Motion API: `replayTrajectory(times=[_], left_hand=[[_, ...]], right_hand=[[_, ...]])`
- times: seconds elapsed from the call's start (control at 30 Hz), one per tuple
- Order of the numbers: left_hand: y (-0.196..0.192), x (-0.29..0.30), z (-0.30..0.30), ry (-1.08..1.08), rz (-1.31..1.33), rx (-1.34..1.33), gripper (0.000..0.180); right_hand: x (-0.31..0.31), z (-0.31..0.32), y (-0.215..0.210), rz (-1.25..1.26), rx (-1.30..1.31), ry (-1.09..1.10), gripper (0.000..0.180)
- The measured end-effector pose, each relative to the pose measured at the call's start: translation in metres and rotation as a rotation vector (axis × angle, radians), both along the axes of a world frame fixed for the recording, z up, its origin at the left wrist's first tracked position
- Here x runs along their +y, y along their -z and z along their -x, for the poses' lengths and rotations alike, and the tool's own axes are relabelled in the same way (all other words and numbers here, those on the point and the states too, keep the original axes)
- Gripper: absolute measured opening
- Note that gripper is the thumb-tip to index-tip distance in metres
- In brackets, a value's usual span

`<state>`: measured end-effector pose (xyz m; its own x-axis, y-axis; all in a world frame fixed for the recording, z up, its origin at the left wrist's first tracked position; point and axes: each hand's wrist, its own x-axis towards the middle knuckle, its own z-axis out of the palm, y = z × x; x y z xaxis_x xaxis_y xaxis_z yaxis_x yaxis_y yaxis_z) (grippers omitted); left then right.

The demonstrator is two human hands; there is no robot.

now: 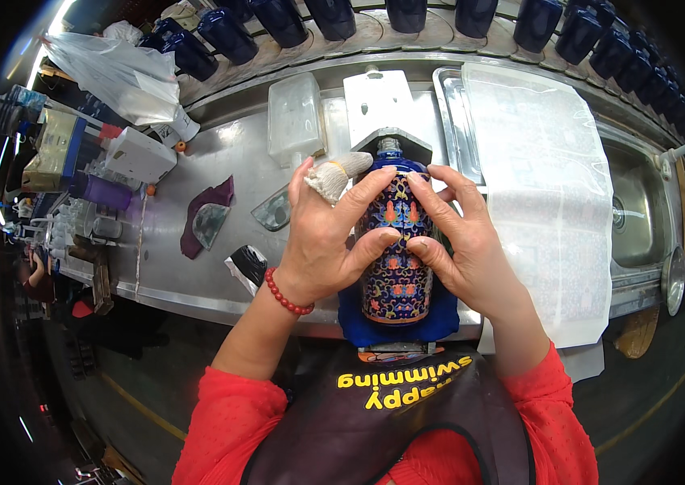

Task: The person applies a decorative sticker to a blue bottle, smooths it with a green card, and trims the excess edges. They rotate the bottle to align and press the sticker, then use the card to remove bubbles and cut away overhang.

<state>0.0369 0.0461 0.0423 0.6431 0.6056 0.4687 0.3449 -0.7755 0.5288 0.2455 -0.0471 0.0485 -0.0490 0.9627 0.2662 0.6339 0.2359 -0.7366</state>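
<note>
A dark blue bottle (396, 291), covered with colourful floral patterning, lies in front of me with its neck pointing away. Its base end is over a blue cloth (352, 319) at the table's near edge. My left hand (314, 242) is on its left side, thumb and fingertips pressed to the patterned surface. A grey cloth wrap (328, 179) with a yellow band covers one of that hand's fingers. From the right, my right hand (476, 255) holds the bottle likewise, both thumbs nearly meeting mid-body. The bottle's neck lies at a white stand (378, 101) with a dark notched end.
White patterned sheets (549, 186) lie to the right, partly over a metal tray (446, 85), before a sink (642, 202). At left are a clear plastic box (294, 117), translucent flat pieces (272, 212) and a purple cloth (189, 241). Blue bottles (282, 20) line the far conveyor.
</note>
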Motion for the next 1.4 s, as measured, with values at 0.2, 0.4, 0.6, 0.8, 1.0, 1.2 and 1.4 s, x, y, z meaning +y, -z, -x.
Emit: replayTrajectory(times=[0.2, 0.4, 0.6, 0.8, 1.0, 1.2, 1.4], left_hand=[[-0.011, 0.007, -0.01, 0.03, 0.014, -0.041, 0.043], [-0.012, 0.006, -0.014, 0.06, 0.43, -0.226, 0.031], [-0.011, 0.009, -0.016, 0.001, 0.385, -0.246, 0.022], [-0.006, 0.005, -0.014, -0.05, 0.086, -0.121, 0.028], [-0.002, 0.002, -0.008, -0.093, -0.221, -0.003, 0.035], [-0.005, 0.0, -0.01, -0.103, -0.345, 0.101, 0.037], [-0.003, -0.002, -0.004, -0.099, -0.134, 0.011, 0.041]], right_hand=[[-0.001, 0.0, 0.0, 0.003, 0.007, 0.002, 0.062], [-0.001, 0.0, 0.0, 0.009, 0.012, 0.004, 0.062], [-0.001, 0.0, 0.0, 0.02, 0.017, 0.003, 0.062], [-0.002, 0.0, 0.0, 0.014, 0.022, 0.004, 0.062], [-0.001, 0.0, 0.0, 0.01, 0.019, 0.007, 0.062], [-0.002, 0.0, 0.001, 0.005, 0.009, 0.007, 0.062], [-0.003, 0.001, 0.002, -0.006, 0.02, 0.02, 0.061]])
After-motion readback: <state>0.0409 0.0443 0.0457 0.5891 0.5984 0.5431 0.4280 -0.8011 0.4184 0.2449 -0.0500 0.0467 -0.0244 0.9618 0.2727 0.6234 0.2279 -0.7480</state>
